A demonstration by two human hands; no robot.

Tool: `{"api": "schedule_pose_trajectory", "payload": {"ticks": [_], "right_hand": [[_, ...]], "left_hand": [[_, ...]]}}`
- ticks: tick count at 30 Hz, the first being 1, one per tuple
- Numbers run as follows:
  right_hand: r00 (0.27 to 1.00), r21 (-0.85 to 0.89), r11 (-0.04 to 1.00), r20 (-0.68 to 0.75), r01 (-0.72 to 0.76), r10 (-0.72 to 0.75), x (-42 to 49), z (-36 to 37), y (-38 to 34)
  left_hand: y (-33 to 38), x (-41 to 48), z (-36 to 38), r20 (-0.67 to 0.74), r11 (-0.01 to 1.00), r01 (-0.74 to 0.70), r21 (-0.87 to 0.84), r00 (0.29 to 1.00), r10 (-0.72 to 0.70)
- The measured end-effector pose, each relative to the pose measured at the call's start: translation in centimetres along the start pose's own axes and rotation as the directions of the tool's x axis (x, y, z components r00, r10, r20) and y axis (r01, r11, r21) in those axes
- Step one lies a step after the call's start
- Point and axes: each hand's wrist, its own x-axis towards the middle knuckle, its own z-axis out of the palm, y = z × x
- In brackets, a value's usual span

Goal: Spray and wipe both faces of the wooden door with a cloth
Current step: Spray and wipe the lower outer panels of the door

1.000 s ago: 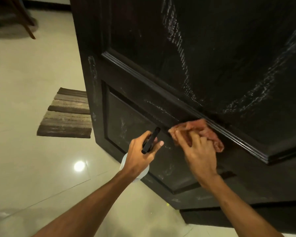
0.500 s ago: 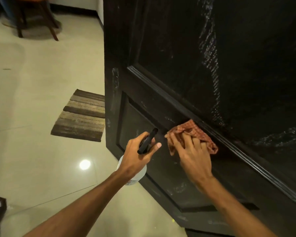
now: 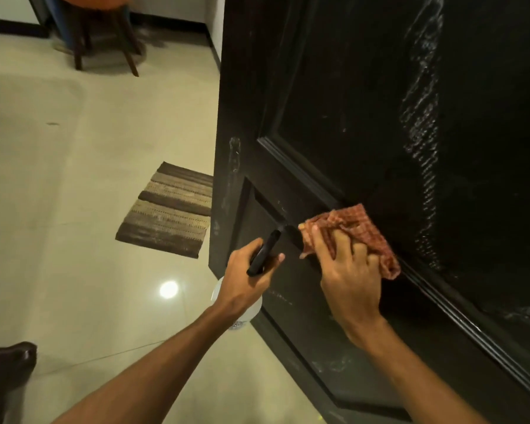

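Wiping the dark door

The right hand (image 3: 348,278) presses a red cloth (image 3: 361,231) on the door (image 3: 349,102); the left hand (image 3: 245,281) grips a spray bottle (image 3: 265,252).

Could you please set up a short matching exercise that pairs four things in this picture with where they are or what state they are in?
Things:
1. cloth
2. spray bottle
3. striped mat
4. wooden door

States:
A. lying flat on the floor
B. gripped in the left hand
C. pressed to the moulding by the right hand
D. streaked with whitish marks

Pairs: 1-C, 2-B, 3-A, 4-D
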Motion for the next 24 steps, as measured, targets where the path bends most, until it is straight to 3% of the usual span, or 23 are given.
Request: {"api": "schedule_pose_trajectory", "payload": {"ticks": [3,5,9,10,13,14,17,19,24], "right_hand": [[0.981,0.114,0.992,0.183,0.048,-0.069,-2.3,0.5,-0.7],[0.989,0.104,0.993,0.126,0.058,-0.071,0.1,0.6,-0.3],[0.996,-0.038,0.997,-0.06,-0.064,0.061,5.6,1.0,-1.3],[0.999,-0.01,1.0,-0.022,-0.024,0.024,5.3,1.9,-2.2],[0.953,0.126,0.986,0.266,0.113,-0.143,3.3,3.1,-3.9],[0.951,0.129,0.984,0.265,0.125,-0.156,3.9,3.3,-4.0],[0.996,0.04,0.997,0.059,0.065,-0.067,9.4,3.8,-4.5],[1.0,-0.027,0.999,-0.004,0.022,-0.022,12.8,5.0,-5.7],[0.931,0.125,0.97,0.278,0.21,-0.238,11.7,8.3,-9.3]], "left_hand": [[0.6,1.0,-0.4,0.019,0.999,-0.028,0.031,0.999,0.027],[1.2,2.8,-1.6,0.014,0.998,-0.054,0.026,0.998,0.054],[0.0,4.6,-3.3,-0.033,0.995,-0.097,0.025,0.995,0.097],[-0.5,4.9,-3.7,-0.039,0.994,-0.105,0.029,0.994,0.106],[-1.0,6.1,-4.5,-0.006,0.991,-0.116,0.063,0.993,0.117],[-1.0,7.1,-5.1,0.001,0.991,-0.122,0.06,0.993,0.122],[-0.9,9.9,-7.4,-0.004,0.987,-0.156,0.05,0.988,0.156],[-1.3,11.0,-9.1,-0.008,0.986,-0.159,0.053,0.987,0.16],[-2.3,12.5,-11.8,0.011,0.988,-0.151,0.043,0.988,0.151]]}}
